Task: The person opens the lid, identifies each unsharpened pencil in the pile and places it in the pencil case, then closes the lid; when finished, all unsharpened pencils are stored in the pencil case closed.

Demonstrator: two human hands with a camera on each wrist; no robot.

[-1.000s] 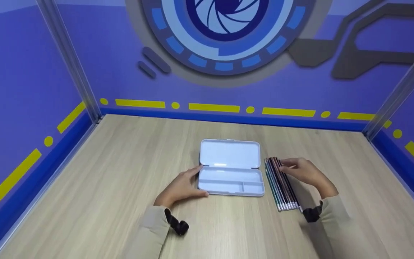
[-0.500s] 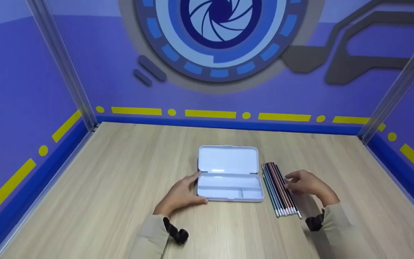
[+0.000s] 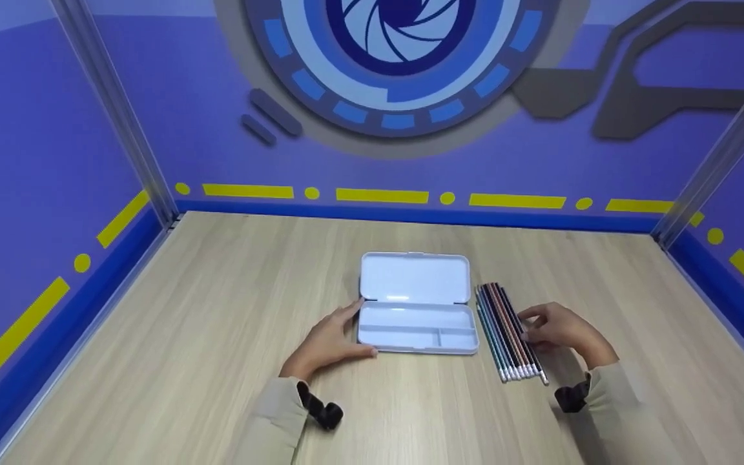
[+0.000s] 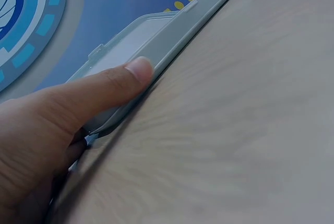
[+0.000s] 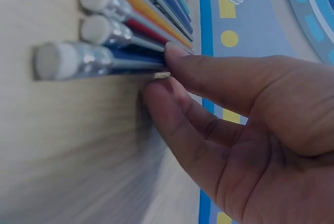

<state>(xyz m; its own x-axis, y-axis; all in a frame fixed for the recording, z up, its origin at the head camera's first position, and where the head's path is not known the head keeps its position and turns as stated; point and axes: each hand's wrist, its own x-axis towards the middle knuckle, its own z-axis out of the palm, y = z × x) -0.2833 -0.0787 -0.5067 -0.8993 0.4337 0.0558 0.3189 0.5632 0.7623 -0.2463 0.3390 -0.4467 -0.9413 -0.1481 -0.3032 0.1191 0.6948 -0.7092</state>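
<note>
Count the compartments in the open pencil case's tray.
2: a long compartment along the hinge side and a shorter compartment at the near right corner of the pencil case; more dividers may be unclear.

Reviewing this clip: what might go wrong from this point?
The right hand is picking at the outermost of the pencils, which lie tight together on the table; the neighbours may roll or scatter. The grip looks like fingertips only, so the pencil may slip. The left hand only rests against the open case, which might slide if bumped.
</note>
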